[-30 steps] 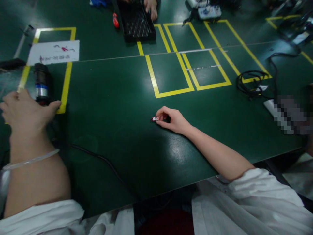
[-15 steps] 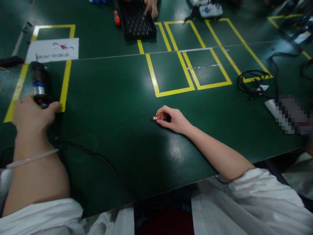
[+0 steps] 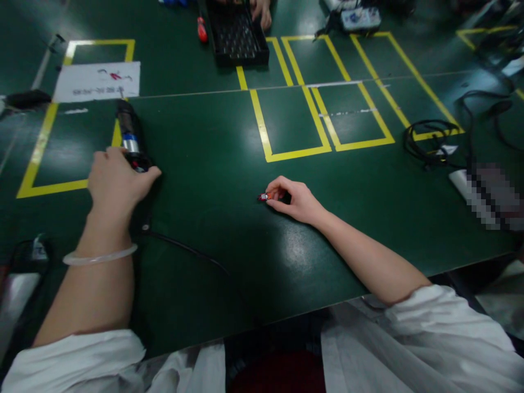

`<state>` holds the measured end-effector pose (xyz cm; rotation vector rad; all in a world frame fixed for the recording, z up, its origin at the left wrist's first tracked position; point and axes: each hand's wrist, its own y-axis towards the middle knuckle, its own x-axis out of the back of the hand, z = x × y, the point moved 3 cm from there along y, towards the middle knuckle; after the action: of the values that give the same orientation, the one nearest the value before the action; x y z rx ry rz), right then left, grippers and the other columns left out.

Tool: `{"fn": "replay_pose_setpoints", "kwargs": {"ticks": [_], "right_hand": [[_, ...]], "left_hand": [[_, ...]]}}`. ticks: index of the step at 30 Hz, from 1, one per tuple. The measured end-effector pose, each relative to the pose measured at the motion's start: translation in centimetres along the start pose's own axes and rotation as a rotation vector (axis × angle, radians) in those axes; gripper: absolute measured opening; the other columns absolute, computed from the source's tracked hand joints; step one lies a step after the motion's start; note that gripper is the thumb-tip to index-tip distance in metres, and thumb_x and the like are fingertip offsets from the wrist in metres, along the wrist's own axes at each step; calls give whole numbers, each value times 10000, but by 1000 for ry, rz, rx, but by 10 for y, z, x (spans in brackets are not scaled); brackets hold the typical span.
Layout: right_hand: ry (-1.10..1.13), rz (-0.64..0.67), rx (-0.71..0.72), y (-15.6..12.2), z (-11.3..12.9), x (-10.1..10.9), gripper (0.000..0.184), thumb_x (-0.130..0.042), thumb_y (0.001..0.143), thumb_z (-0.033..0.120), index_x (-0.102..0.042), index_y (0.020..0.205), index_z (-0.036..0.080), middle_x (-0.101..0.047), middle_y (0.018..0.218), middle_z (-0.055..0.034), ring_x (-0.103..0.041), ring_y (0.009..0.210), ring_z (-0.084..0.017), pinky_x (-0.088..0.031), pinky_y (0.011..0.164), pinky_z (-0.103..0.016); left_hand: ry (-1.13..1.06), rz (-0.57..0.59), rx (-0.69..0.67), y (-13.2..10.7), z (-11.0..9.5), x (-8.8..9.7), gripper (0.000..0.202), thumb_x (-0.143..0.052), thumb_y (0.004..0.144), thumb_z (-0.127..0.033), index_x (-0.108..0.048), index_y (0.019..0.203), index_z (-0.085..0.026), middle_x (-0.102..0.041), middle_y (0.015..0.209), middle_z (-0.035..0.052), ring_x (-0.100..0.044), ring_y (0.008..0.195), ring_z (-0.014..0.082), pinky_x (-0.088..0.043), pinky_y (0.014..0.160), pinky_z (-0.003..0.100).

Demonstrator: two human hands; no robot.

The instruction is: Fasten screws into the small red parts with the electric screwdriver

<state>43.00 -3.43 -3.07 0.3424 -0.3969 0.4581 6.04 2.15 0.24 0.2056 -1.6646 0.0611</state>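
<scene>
On the left, my left hand (image 3: 118, 177) is closed around a black corded electric screwdriver (image 3: 130, 128) with a silver and blue band. Its thin bit points away from me, near a white sheet. Right of centre, my right hand (image 3: 292, 197) pinches a small red and silver piece (image 3: 263, 197) between thumb and fingertips, low at the green table (image 3: 196, 180). The piece is too small for me to tell its kind.
A black tray (image 3: 239, 54) stands at the far side with another person's hand (image 3: 262, 12) at it. Beside it lies a red-handled tool (image 3: 202, 30). A white sheet (image 3: 98, 82), yellow tape frames (image 3: 298, 154) and a coiled black cable (image 3: 429, 136) are on the table.
My left hand has moved right with the electric screwdriver, out of the left tape frame. My right hand keeps its pinch and stays nearly in place. The view has shifted slightly.
</scene>
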Motion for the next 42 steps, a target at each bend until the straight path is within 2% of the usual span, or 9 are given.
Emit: {"fn": "replay_pose_setpoints", "kwargs": {"ticks": [1,3,7,10,17,22,32,35,42], "right_hand": [[0,-2,-2,0,0,0,120,-666,884,211,-605,983,181,-695,839,-5,-639,740,-125,-504,711,-265],[-2,-4,-9,0,0,0,117,-664,885,216,-604,980,184,-696,840,-5,-640,741,-127,-505,712,-268],[1,-3,-4,0,2,1,113,-659,886,224,-600,975,188,-697,839,-5,-639,738,-127,-505,710,-270],[4,-4,10,0,2,1,110,-651,885,218,-597,974,186,-692,835,-4,-638,731,-125,-502,707,-269],[-26,-19,14,0,0,0,112,-632,858,230,-555,933,200,-669,836,1,-622,714,-127,-488,686,-266],[-34,-32,30,0,2,1,114,-617,832,208,-529,905,203,-631,812,10,-605,705,-130,-480,680,-264],[-125,-76,63,2,0,3,105,-611,813,207,-536,887,207,-613,844,-4,-593,765,-153,-468,723,-289],[-118,-85,47,1,-1,4,98,-609,826,216,-539,894,210,-618,835,-1,-590,749,-151,-467,721,-292],[-164,-107,-23,2,-5,5,115,-630,827,211,-547,906,211,-610,824,3,-595,751,-157,-464,734,-301]], "left_hand": [[21,-4,46,-4,-13,3,754,-639,839,-506,-468,1362,9,-513,1333,298,-542,1217,492,-470,978,669],[50,3,40,-14,-40,7,727,-663,831,-476,-499,1375,-23,-552,1317,262,-576,1196,443,-512,975,602],[32,9,-151,-36,-85,4,671,-629,872,-503,-508,1399,-105,-573,1253,225,-595,1118,396,-554,896,527],[-22,5,-282,-54,-111,-6,681,-651,862,-493,-490,1425,-146,-564,1247,207,-580,1125,386,-549,877,484],[-195,65,-532,-94,-156,-19,786,-653,877,-471,-380,1525,-121,-540,1320,190,-543,1193,346,-534,936,445],[-234,65,-586,-103,-165,-22,809,-657,887,-513,-393,1522,-87,-550,1317,199,-552,1157,338,-531,953,452],[-252,119,-624,-99,-159,-24,897,-723,843,-533,-362,1540,-100,-525,1348,199,-541,1194,344,-507,999,466],[-265,152,-636,-98,-157,-23,913,-725,843,-518,-335,1560,-108,-509,1367,197,-534,1211,342,-500,1012,463],[-259,134,-625,-99,-160,-21,871,-705,854,-515,-359,1554,-130,-528,1330,191,-549,1179,339,-511,980,460]]}}
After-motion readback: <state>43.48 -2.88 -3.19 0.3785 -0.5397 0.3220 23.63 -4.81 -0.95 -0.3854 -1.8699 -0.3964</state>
